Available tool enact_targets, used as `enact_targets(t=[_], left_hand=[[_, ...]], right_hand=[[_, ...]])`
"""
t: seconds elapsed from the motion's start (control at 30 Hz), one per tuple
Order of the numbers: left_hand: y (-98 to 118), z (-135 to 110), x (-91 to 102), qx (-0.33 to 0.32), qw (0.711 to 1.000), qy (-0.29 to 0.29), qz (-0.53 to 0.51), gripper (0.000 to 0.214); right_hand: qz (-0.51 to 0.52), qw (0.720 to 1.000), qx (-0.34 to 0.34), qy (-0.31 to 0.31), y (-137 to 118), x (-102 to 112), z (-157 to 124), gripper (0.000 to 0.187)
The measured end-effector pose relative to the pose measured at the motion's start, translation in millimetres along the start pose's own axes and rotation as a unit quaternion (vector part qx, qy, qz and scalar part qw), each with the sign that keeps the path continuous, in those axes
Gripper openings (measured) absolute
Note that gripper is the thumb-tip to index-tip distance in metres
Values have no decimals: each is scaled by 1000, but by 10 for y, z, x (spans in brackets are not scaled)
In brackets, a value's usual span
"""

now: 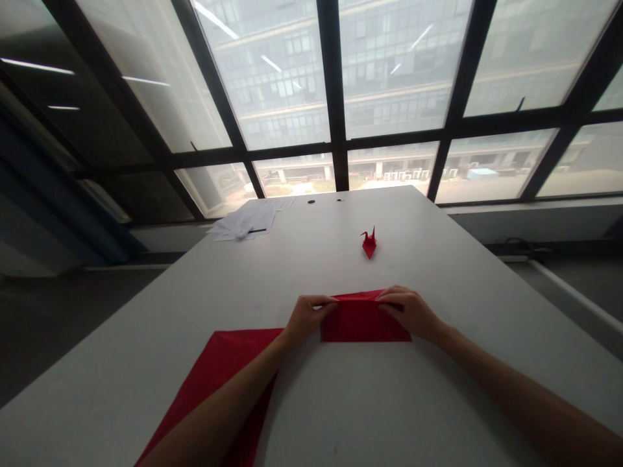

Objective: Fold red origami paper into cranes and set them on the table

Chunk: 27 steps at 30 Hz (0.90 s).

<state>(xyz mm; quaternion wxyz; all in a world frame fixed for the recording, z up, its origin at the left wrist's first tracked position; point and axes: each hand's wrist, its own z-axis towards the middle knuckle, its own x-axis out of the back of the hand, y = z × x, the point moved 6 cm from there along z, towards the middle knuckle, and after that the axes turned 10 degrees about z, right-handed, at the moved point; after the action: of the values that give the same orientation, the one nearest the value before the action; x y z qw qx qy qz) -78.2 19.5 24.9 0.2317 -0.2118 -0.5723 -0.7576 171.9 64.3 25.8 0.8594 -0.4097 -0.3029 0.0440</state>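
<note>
A folded red paper sheet (363, 321) lies flat on the white table (438, 259) in front of me. My left hand (307, 316) pinches its upper left edge, and my right hand (411, 311) presses its upper right corner. Under my left forearm lies a larger stack of red paper (214, 383), reaching to the table's near edge. Farther back, near the table's middle, stands a small finished red paper crane (369, 242).
Several white paper sheets (248, 222) with a pen lie at the table's far left corner. Two small dark spots (311, 202) sit near the far edge. Large windows with dark frames rise behind the table; floor drops away on both sides.
</note>
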Motion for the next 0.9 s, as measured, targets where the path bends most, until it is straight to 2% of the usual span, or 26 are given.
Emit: enact_targets(t=[0.13, 0.23, 0.3, 0.37, 0.4, 0.43, 0.47, 0.53, 0.6, 0.67, 0.77, 0.83, 0.87, 0.9], left_hand=[[6, 22, 94, 36, 993, 70, -88, 24], [6, 42, 79, 56, 991, 65, -104, 33], [31, 40, 90, 46, 994, 79, -55, 36], [134, 19, 115, -12, 993, 107, 42, 34], [210, 1, 99, -55, 989, 103, 95, 34], [292, -21, 52, -103, 981, 76, 143, 36], [364, -48, -24, -146, 972, 23, 180, 37], [477, -144, -215, -225, 942, -127, 212, 42], [540, -239, -314, -264, 911, -220, 229, 48], [560, -280, -337, -267, 897, -252, 246, 55], [545, -293, -352, -254, 893, -262, 262, 66], [528, -300, -376, -253, 890, -267, 269, 71], [519, -302, -390, -253, 888, -270, 274, 72], [510, -303, -402, -252, 886, -271, 278, 73]], right_hand=[[102, 985, -88, 103, 52, 145, -14, 17], [162, 963, -144, 161, 143, 203, -17, 22], [156, 961, -168, 155, 198, 182, -4, 22], [114, 967, -188, 127, 242, 133, 4, 22], [87, 971, -193, 114, 255, 106, 3, 23], [59, 974, -193, 103, 260, 80, -1, 25], [34, 977, -189, 93, 258, 56, -8, 28], [-10, 981, -178, 78, 243, 20, -28, 32], [-48, 983, -167, 65, 222, 10, -45, 36], [-84, 983, -144, 72, 173, 49, -42, 38], [-78, 983, -86, 144, 10, 155, 0, 30], [37, 977, -90, 188, -60, 150, 28, 26], [136, 966, -119, 184, -52, 82, 41, 30], [254, 940, -165, 156, -23, -42, 49, 35]])
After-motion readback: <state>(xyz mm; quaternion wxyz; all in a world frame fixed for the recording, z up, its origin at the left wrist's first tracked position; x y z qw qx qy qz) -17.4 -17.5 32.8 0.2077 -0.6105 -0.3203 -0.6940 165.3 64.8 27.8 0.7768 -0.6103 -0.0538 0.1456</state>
